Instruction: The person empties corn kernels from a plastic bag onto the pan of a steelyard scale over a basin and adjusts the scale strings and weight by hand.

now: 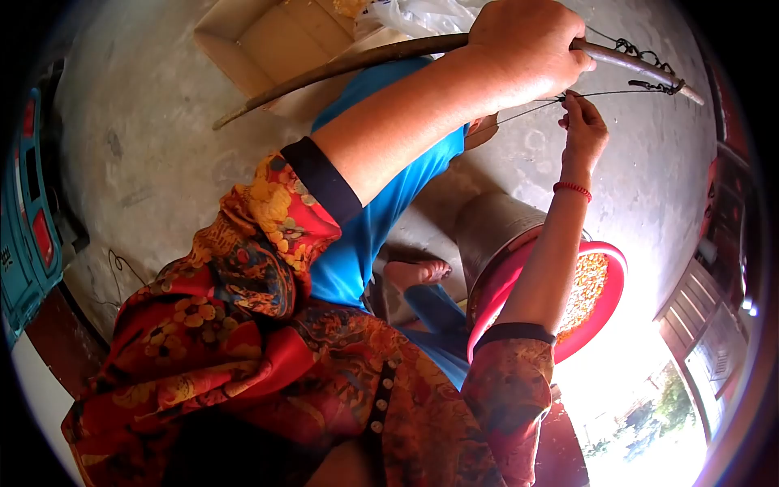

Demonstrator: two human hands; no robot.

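My left hand (527,49) is closed around a long, slightly curved wooden stick (349,65), up at the top of the view. Dark twisted wire loops (645,55) hang along the stick's right end. Just below, my right hand (583,134), with a red bracelet on its wrist, pinches a thin dark cord (617,92). This cord runs right towards the stick's tip, and thin strands lead left past my left wrist. What knot or fitting lies between my right fingertips is too small to make out.
A person in a blue shirt (406,178) is low down beneath my left arm, partly hidden. A pink basin (614,272) of yellow corn kernels stands by a metal drum (495,227). Behind are a cardboard box (284,45) and plastic bag (414,18). A teal object (36,219) stands far left.
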